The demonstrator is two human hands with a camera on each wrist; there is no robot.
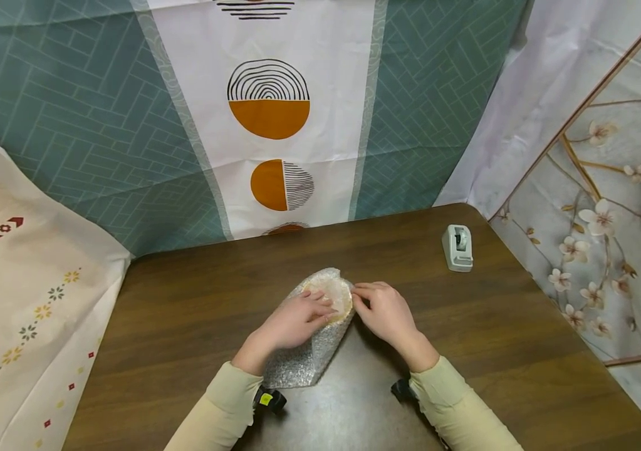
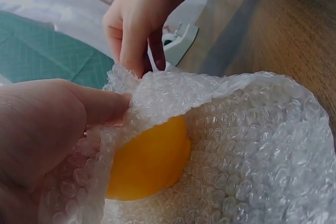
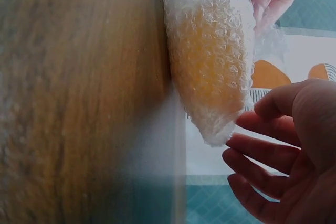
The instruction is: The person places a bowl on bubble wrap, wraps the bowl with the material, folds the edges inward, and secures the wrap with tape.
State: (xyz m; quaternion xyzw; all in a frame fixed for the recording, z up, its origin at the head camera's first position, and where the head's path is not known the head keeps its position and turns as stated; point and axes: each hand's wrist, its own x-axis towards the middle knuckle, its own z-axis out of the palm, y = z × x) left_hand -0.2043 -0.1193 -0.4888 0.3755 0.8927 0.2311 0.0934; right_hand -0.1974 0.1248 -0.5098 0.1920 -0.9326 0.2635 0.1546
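A sheet of bubble wrap [image 1: 311, 354] lies on the table, folded over a smooth, rounded yellow-orange object [image 2: 149, 163] whose kind I cannot tell. In the left wrist view its curved side shows under the fold. Through the wrap it appears as a blurred yellow patch in the right wrist view. My left hand [image 1: 297, 318] rests on top of the folded wrap, fingers stretched across it. At the right end of the bundle my right hand [image 1: 385, 310] pinches the wrap's edge between thumb and index finger, the other fingers loosely bent.
A white tape dispenser [image 1: 458, 248] stands near the far right corner of the brown wooden table [image 1: 185, 300]. Patterned cloths hang behind the table and along both sides. Dark straps with small devices [image 1: 269, 399] sit at my wrists.
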